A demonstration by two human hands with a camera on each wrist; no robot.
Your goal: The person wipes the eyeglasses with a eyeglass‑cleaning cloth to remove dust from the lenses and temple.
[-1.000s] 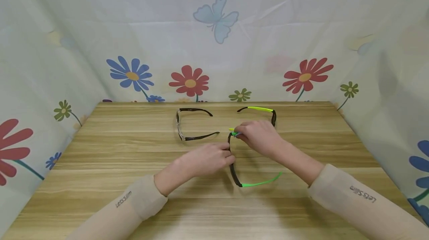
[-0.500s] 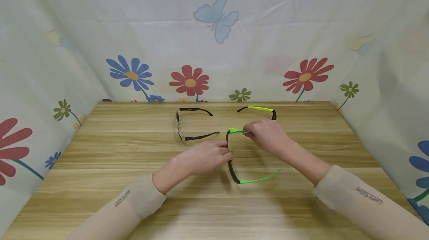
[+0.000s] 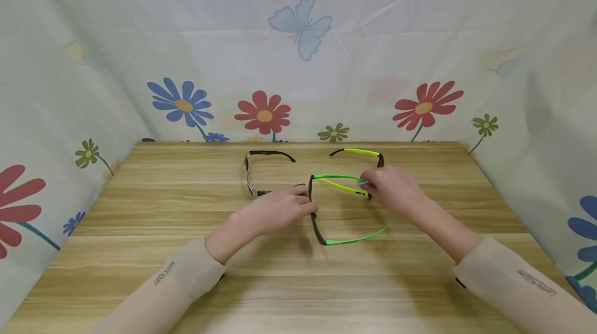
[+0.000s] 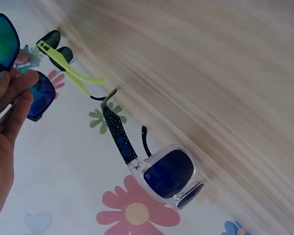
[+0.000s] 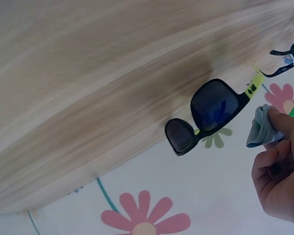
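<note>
left fingers (image 3: 304, 208) pinch green-armed sunglasses (image 3: 317, 230), shifted left; right fingers (image 3: 373, 176) pinch cloth (image 5: 261, 129), slid farther along temple (image 3: 335, 175).

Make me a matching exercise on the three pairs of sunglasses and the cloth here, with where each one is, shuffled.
Things:
1. Cloth
2. Clear-framed sunglasses
3. Green-armed sunglasses
4. Yellow-armed sunglasses

Places:
A. Held at the frame by the left hand
B. On the table, partly hidden by the right hand in the head view
C. Pinched in the right hand
D. Leftmost pair in the head view

Pairs: 1-C, 2-D, 3-A, 4-B
</note>
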